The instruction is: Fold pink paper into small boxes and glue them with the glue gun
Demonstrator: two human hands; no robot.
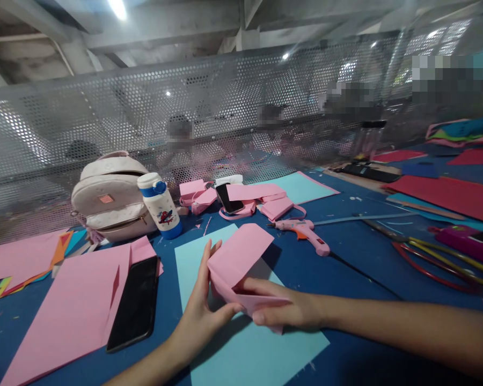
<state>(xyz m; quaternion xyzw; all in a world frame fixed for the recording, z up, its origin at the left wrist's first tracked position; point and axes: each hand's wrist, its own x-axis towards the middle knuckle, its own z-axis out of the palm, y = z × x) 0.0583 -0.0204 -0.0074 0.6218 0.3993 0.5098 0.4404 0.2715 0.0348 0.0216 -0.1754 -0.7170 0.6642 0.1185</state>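
Two hands grip the pink folded sheet point(241, 252): left hand point(201, 311) pinches its near corner, right hand point(290, 313) clamps the lower flap. Light, floppy, probably foam; hold along the folds.

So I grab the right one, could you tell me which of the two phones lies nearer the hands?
The phone on the big pink sheet, just left of the left hand; the other phone leans among pink pieces far back.
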